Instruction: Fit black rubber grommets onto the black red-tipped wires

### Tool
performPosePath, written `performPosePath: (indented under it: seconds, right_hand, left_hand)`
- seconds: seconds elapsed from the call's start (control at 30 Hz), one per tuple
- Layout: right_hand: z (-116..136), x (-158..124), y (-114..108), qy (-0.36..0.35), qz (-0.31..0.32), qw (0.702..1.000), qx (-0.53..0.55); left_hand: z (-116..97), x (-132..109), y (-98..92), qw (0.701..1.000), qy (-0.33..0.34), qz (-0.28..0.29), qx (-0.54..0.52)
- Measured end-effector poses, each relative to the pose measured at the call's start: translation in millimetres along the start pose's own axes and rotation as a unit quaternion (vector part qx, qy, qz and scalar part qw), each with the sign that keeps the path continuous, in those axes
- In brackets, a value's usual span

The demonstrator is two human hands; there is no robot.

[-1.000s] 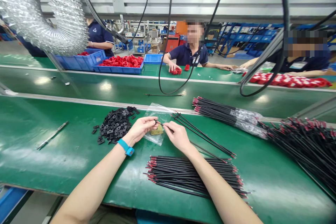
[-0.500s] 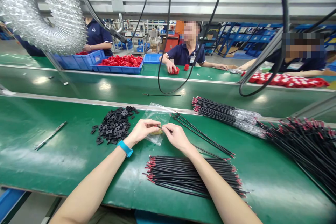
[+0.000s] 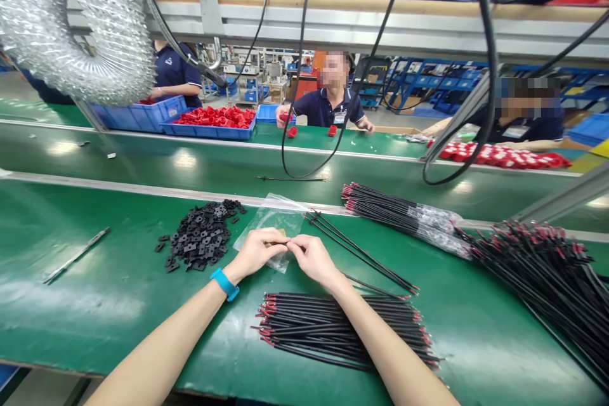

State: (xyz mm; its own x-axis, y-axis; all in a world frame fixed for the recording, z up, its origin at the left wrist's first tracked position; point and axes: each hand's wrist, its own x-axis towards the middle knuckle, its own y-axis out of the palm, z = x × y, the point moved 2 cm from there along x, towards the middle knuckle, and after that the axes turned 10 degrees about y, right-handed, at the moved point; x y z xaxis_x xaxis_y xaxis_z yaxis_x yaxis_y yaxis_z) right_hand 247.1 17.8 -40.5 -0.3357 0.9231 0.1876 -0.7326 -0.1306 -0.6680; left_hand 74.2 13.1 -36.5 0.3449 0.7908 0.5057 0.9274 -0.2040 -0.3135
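Observation:
My left hand (image 3: 261, 250), with a blue band at the wrist, is closed in a pinch; a small dark part shows at its fingertips, mostly hidden. Fingertip to fingertip with it, my right hand (image 3: 311, 259) pinches too. A black cable (image 3: 368, 286) runs out from under the right wrist and appears to be held in that hand. Beneath both hands lies a clear plastic bag (image 3: 252, 221). Left of them is a heap of small black plates with holes (image 3: 202, 235). A few black cables (image 3: 366, 254) lie to the right, with small black pieces near their far ends.
Red-tipped black cables (image 3: 323, 330) lie in a row under my right forearm. Wrapped bundles (image 3: 404, 209) and a big cable pile (image 3: 537, 273) are at right. A pen (image 3: 76, 255) lies left. Co-workers sit beyond, near red parts (image 3: 216, 117). A black cord (image 3: 285, 152) hangs down.
My view has tilted up and shifted slightly. My fingertips have come together, covering the small dark part. A co-worker across has moved a hand with a red part leftward.

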Motion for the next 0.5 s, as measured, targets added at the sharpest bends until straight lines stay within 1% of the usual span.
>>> performPosePath:
  seconds: [0.07,0.13,0.23,0.3,0.4,0.5]
  right_hand:
    - [1.4,-1.0,1.6,-0.018,-0.03,0.999,-0.021]
    - [1.2,-1.4,3.1,-0.022,-0.053,0.997,-0.044]
    - [-1.5,-1.6,3.7,-0.017,-0.091,0.994,-0.05]
    - [-2.7,-1.8,3.8,-0.027,-0.105,0.993,-0.049]
    - [-2.4,-1.9,4.7,-0.043,-0.094,0.993,-0.056]
    - [-2.8,0.1,5.1,-0.021,-0.06,0.998,-0.009]
  left_hand:
    - [3.4,0.1,0.8,0.999,-0.033,-0.022,-0.026]
    - [7.7,0.7,0.8,0.997,-0.057,-0.037,-0.039]
    - [15.9,1.3,0.0,0.994,-0.08,-0.054,-0.043]
    - [20.8,0.9,0.4,0.993,-0.089,-0.059,-0.048]
    - [22.8,-1.1,3.1,0.993,-0.089,-0.059,-0.056]
    - [17.7,-2.4,5.8,0.997,-0.06,-0.042,-0.038]
